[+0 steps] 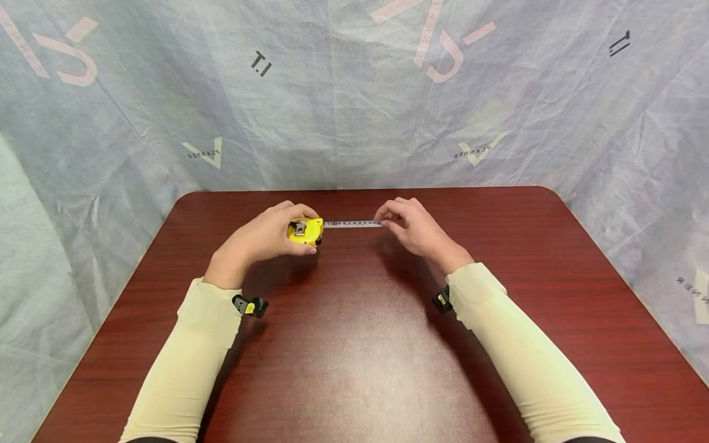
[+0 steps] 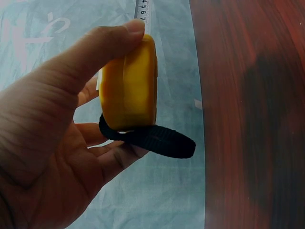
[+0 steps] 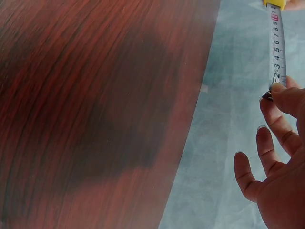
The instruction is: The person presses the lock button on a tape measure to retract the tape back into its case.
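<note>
A yellow tape measure is held above the table by my left hand, thumb on one side and fingers on the other. Its black wrist strap loops out below the case in the left wrist view. A short length of white blade runs from the case across to my right hand. In the right wrist view, the thumb and index finger pinch the blade's end, while the other fingers spread loosely. Printed numbers show along the blade.
The reddish-brown wooden table spans the area under both arms. Behind it hangs a grey-white printed sheet, reaching around both sides. Small black devices sit at the left cuff and right cuff.
</note>
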### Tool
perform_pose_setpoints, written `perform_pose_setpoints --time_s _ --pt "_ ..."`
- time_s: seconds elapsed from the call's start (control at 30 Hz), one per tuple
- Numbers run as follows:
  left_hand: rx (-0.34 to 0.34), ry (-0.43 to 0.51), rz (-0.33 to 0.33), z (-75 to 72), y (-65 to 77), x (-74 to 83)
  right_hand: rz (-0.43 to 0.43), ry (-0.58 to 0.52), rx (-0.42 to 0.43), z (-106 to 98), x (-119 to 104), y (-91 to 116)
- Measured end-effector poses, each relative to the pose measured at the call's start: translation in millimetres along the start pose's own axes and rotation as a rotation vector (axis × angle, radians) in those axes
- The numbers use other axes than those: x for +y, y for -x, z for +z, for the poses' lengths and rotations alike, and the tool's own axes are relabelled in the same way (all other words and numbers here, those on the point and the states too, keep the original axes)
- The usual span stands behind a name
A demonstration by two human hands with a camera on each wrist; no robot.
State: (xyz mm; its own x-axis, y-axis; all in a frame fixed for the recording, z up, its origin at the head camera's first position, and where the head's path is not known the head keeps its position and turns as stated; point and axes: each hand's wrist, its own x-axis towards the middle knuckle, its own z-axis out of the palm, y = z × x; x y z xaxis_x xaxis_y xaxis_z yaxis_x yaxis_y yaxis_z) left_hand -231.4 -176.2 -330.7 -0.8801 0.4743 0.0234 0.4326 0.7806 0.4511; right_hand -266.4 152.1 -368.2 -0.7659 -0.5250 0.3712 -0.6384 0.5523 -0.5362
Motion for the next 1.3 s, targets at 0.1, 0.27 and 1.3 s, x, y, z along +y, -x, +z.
perform_pose_setpoints --time_s 0.1,0.27,1.3 --pt "-0.003 0.000 0.001 -0.1 -0.8 0.8 -0.006 0.000 0.000 -0.4 -1.4 -0.3" --pt "-0.006 -0.003 0.002 -1.0 -1.9 2.4 -0.001 0.004 -0.003 -0.8 -2.5 -0.6" --pt "-0.008 0.002 0.002 5.7 -10.1 6.5 0.040 -0.012 -0.030 3.2 -5.4 -3.3"
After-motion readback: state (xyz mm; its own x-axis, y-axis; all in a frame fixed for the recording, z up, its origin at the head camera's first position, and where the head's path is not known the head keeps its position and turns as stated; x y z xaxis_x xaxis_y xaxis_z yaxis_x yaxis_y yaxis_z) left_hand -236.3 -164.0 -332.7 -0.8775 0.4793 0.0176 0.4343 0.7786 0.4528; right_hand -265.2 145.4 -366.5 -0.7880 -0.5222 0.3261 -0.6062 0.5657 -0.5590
